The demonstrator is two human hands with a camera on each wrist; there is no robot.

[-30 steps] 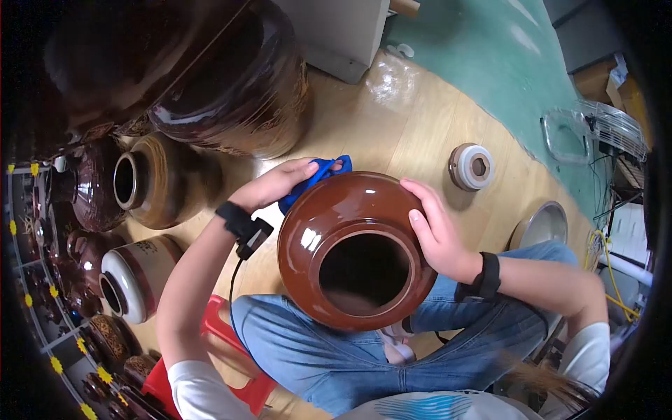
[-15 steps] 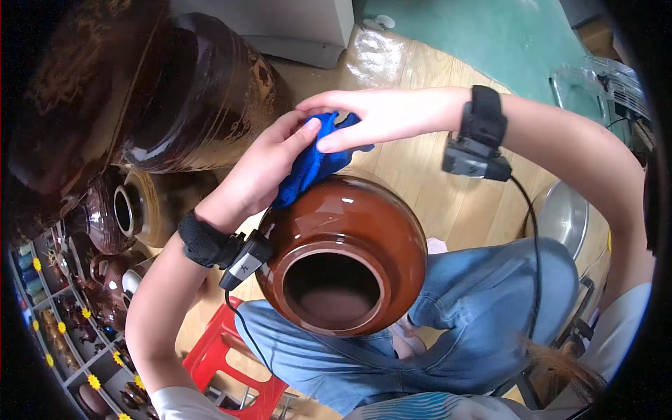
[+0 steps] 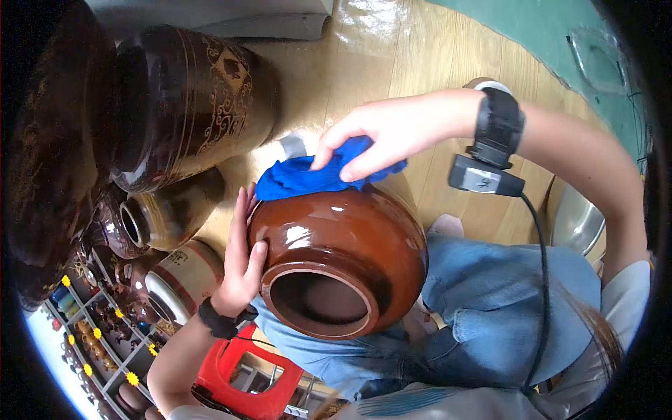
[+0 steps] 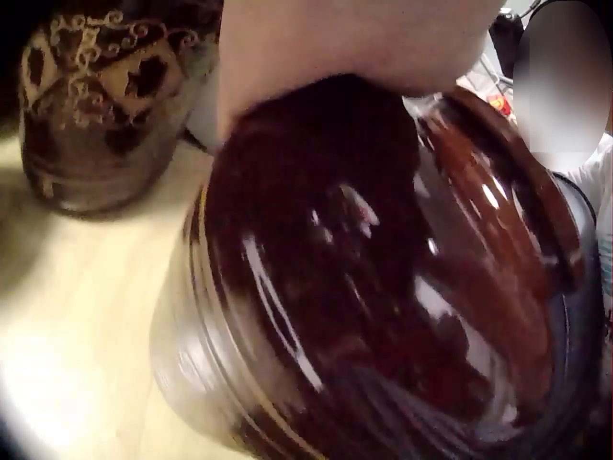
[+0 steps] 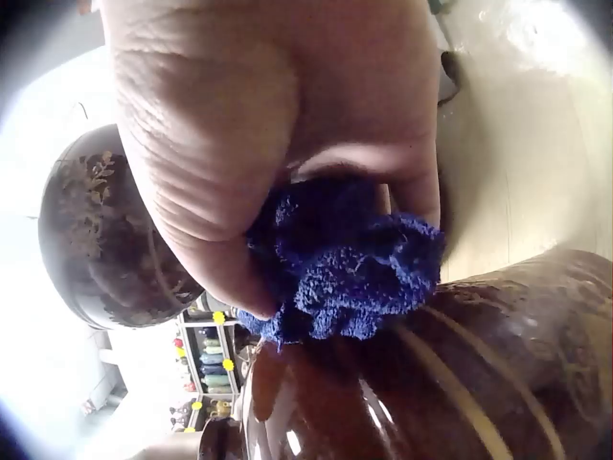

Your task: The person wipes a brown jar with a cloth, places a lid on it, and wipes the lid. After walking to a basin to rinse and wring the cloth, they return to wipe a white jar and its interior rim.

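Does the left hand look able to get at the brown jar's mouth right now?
Probably yes: the left hand rests flat on the brown jar beside its rim, and the mouth is open, uncovered.

Head cam: from above, facing steeply down, mid-range, on brown jar [image 3: 343, 245] & wood floor [image 3: 392, 63]. L wrist cam: v. close, under left hand [image 4: 354, 38], looks along jar's side. R wrist cam: v. close, under right hand [image 5: 268, 115], onto blue cloth [image 5: 345, 268]. All 3 share brown jar, plus dark patterned jar [image 3: 189, 98] behind.
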